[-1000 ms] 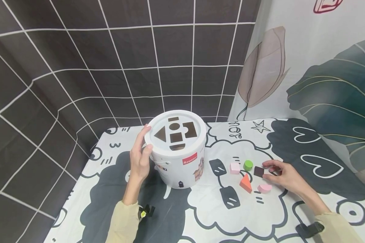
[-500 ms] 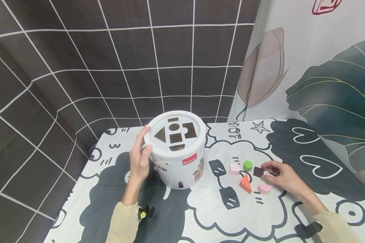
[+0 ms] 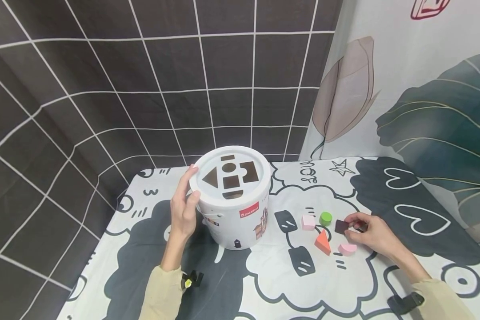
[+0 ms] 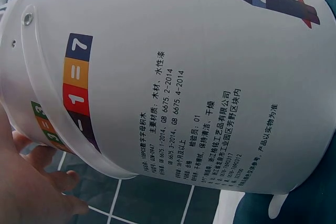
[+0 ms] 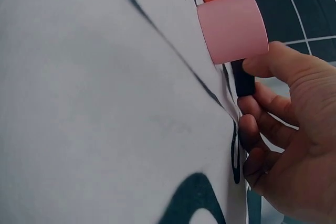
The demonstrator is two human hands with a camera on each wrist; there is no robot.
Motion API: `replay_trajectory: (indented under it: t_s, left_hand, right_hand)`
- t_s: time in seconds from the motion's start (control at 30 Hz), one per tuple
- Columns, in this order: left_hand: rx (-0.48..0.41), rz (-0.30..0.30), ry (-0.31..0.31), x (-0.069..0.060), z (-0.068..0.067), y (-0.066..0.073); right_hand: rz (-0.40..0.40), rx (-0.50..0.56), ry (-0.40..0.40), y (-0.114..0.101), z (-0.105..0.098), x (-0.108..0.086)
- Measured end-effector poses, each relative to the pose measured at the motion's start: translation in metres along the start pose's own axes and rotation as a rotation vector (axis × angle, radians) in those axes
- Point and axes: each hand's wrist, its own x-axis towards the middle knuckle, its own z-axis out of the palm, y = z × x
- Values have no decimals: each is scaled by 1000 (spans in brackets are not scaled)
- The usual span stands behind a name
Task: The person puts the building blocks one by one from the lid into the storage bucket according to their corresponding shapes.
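Observation:
In the head view, a white bucket stands left of centre, its lid cut with shaped holes. My left hand rests on its left side, thumb and index finger lying fairly straight against the rim. The left wrist view shows several fingers of that hand beside the bucket's printed wall. To the right, my right hand pinches a small dark square block low over the cloth. In the right wrist view the thumb and a finger hold this dark block, partly covered by a pink block.
Near the right hand lie a green cylinder, a light pink block, an orange triangular block and a pink half-round block. A patterned cloth covers the table. A dark gridded curtain hangs behind.
The dark block has shifted slightly to the right between the right hand's fingers. My left hand and the bucket stay where they were.

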Motion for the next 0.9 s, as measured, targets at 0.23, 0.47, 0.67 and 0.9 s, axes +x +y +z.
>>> replay_trajectory:
  t_s: [0.23,0.47,0.67,0.9]
  left_hand:
    - [9,-2,3,-1,0,0]
    - [0,5,5,-1,0,-1]
    - [-4,-8,-8,-1,0,-1]
    - [3,-10,-6,-1,0,-1]
  right_hand:
    - [-9,2,17,-2,-5,-1]
    - [-115,-1,82,-2,-16,4]
    - [-124,-5,97,-9,-23,7]
    - [-155,-11,98,-20,-32,15]
